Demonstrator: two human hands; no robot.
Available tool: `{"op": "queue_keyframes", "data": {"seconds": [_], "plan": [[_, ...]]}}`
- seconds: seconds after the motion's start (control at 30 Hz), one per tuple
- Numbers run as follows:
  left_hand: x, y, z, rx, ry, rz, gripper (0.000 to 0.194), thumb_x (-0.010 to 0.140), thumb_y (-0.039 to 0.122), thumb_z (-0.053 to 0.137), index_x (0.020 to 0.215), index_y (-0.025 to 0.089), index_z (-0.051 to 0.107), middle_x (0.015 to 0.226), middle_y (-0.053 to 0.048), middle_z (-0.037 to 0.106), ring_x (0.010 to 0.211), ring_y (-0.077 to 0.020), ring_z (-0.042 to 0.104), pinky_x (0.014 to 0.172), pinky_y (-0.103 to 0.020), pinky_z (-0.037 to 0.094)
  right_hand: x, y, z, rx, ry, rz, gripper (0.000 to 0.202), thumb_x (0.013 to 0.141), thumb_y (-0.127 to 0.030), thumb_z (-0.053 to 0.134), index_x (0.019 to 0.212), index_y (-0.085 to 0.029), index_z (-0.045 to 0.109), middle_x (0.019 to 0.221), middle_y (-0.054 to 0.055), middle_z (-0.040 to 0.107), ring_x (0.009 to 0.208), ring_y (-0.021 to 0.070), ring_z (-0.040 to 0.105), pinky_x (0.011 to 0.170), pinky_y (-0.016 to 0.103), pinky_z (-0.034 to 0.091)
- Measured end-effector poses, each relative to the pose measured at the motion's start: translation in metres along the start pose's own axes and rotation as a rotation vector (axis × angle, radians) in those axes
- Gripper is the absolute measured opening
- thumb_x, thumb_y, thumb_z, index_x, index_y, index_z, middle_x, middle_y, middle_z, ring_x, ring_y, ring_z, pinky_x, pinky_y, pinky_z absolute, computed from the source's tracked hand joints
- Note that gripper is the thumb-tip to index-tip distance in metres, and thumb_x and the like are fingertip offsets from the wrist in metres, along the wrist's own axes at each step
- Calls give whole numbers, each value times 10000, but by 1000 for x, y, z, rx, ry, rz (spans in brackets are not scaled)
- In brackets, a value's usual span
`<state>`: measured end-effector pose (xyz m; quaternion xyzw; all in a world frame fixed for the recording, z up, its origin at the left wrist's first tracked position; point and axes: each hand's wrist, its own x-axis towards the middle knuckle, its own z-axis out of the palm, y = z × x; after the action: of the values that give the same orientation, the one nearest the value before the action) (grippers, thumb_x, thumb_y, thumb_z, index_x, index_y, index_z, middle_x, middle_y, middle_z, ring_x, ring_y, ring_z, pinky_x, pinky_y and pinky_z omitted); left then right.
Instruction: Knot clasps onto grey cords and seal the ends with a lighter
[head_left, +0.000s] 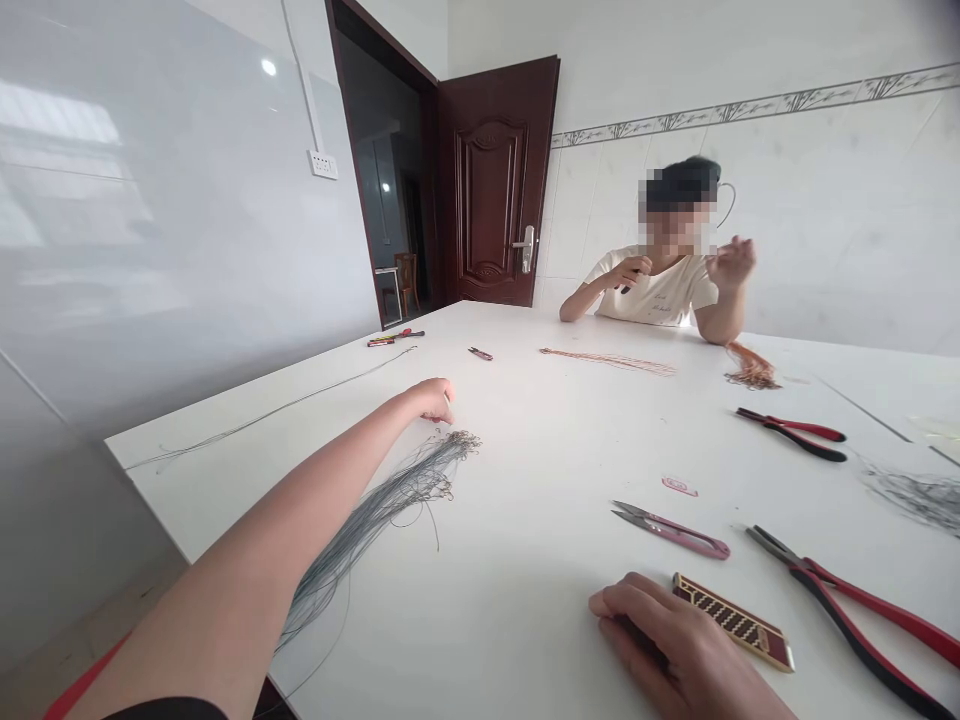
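My left hand (436, 400) reaches across the table, bent down at the wrist just beyond the looped ends of a bundle of grey cords (375, 515). Its fingers are curled in, with a small reddish bit showing beneath; what they hold, if anything, I cannot make out. My right hand (664, 640) rests on the tabletop, loosely bent, with a gap between thumb and forefinger and nothing seen in it. Against its knuckles lies a brown and gold rectangular case (739, 622). Pink-handled thread snips (671, 530) lie just beyond, and red-and-black pliers (847, 600) to the right.
Across the white table (525, 560) sits a person (652, 280) with both hands raised. Orange cords (607, 360), a second pair of pliers (795, 432), small snips (481, 354) and a thin grey cord (292, 402) lie about. More grey cords (919, 497) are at right.
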<state>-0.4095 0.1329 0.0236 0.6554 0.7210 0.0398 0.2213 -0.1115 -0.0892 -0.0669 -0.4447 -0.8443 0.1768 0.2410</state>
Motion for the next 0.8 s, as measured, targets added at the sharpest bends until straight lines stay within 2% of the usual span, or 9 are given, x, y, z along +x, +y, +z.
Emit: {"op": "queue_keyframes", "data": {"seconds": [0.23,0.37,0.47,0.57,0.8], "plan": [[18,10,7,32,-92,-21,344,872,320,539,1169,147,525,1138,-86,569,964,-194,587,811,-391,516,2,-1,-2,21,-68,44,223,953,-244,316,905,-240,533,845,14,586,715,159,580,633,297,444],[18,8,5,-19,-62,28,344,873,320,537,1171,148,522,1130,-86,571,948,-188,590,799,-384,520,3,-3,-5,52,-51,56,201,942,-219,335,892,-235,530,855,12,589,735,158,578,647,295,437],[14,14,-4,-86,31,112,342,875,318,535,1170,147,521,1117,-85,575,932,-182,594,786,-376,524,4,-6,-7,57,-49,69,189,932,-201,354,877,-232,533,848,9,588,722,154,574,644,291,433],[12,31,-20,-177,164,231,344,876,317,532,1176,147,516,1113,-85,576,925,-179,595,783,-374,524,4,-6,-7,48,-45,65,190,928,-199,360,882,-231,541,845,10,588,718,157,573,641,295,431],[5,102,-72,-427,480,517,353,872,297,535,1193,158,489,1045,-68,579,840,-155,587,730,-340,517,2,-5,-7,62,-19,54,191,919,-201,377,882,-222,563,846,20,600,714,161,574,631,295,428]]}}
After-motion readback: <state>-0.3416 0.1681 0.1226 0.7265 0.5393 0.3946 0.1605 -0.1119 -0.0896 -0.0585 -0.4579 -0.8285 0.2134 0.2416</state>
